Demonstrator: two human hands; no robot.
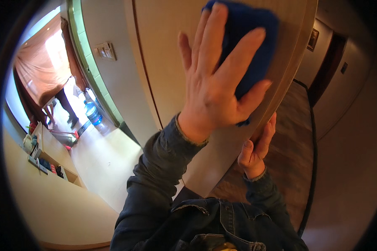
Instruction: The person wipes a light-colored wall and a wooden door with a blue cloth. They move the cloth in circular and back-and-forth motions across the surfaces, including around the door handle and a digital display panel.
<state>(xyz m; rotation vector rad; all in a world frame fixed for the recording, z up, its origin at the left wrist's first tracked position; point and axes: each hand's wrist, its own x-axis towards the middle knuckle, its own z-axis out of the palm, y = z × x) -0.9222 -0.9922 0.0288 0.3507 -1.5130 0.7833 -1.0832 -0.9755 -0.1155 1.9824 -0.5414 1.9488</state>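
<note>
My left hand [209,94] lies spread against the face of a light wooden door [172,40], pressing a folded blue cloth [254,34] to it. The cloth sits beneath the fingers and between them and the thumb, close to the door's right edge. Lower down, my right hand [257,147] rests at that edge, thumb on the near side and fingers along it. Part of the edge is hidden by the fingers. Both arms are in dark denim sleeves.
Left of the door are a wall switch [106,51], a green-tiled strip and a curtain [44,69]. A person's legs [67,105] show beyond it. A large blue water bottle [93,113] stands on the floor. An open-topped shelf unit [62,157] holds small items. Dark wood flooring [289,150] runs right.
</note>
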